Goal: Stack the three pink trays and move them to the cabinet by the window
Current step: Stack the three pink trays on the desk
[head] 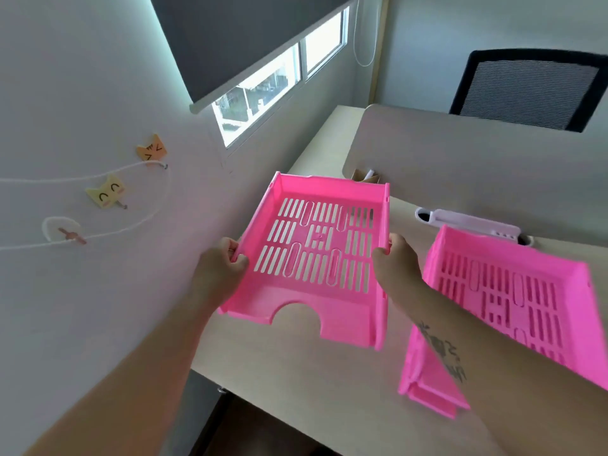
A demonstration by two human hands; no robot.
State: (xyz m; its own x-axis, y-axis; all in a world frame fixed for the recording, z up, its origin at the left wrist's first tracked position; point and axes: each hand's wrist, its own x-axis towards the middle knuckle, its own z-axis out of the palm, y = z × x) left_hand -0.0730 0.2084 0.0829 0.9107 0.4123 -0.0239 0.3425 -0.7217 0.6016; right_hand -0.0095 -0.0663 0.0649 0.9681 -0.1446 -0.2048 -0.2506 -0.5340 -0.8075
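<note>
A pink slotted tray [316, 255] hangs in the air above the left part of the desk [296, 383], tilted a little. My left hand [218, 268] grips its left wall and my right hand [396, 261] grips its right wall. To the right, more pink tray [503, 301] rests on the desk, and it looks like two trays nested one on the other, partly hidden by my right forearm. The window [279, 77] is at the far left end of the desk. The cabinet is not in sight.
A beige divider panel [460, 159] stands across the back of the desk, with a black mesh chair [526, 90] behind it. A white object [473, 222] lies behind the right trays. The wall [98, 126] with cat-shaped hooks runs close along the left.
</note>
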